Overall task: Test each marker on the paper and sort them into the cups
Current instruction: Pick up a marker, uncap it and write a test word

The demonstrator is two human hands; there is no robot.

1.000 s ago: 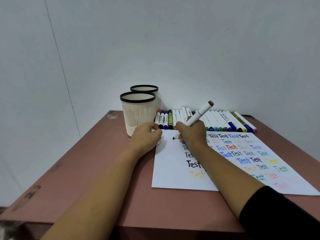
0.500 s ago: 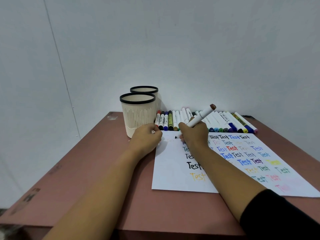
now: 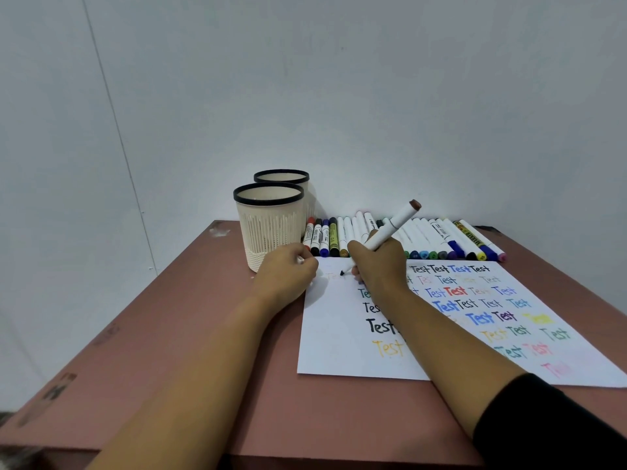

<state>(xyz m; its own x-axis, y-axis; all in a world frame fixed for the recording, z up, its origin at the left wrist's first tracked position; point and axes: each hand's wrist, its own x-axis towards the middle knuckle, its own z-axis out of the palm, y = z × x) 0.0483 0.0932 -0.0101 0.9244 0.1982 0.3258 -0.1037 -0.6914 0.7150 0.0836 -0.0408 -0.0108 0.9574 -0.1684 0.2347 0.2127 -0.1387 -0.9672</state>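
While the right hand (image 3: 376, 262) is closed around a white marker (image 3: 386, 234), we see its dark tip touching the top left part of the paper (image 3: 339, 334), just beside a faint pale "Test". The marker tilts up and to the right, its brown end cap highest. The left hand (image 3: 288, 273) is curled into a loose fist at the paper's upper left corner, knuckles on or just over the edge; something small and white peeks out between its fingers, but we cannot tell what it is or whether it is being gripped. Two cream cups with black rims stand left of the paper: the near cup (image 3: 269, 228) just behind the left hand, the far cup (image 3: 281, 178) right behind it, near the wall. A row of markers (image 3: 437, 239) lies side by side along the paper's far edge, caps toward us, in many colours. The paper carries many coloured "Test" words, mostly on its right half. Everything sits on a reddish-brown table (image 3: 203, 351). A black sleeve (image 3: 549, 422) covers the right upper arm.
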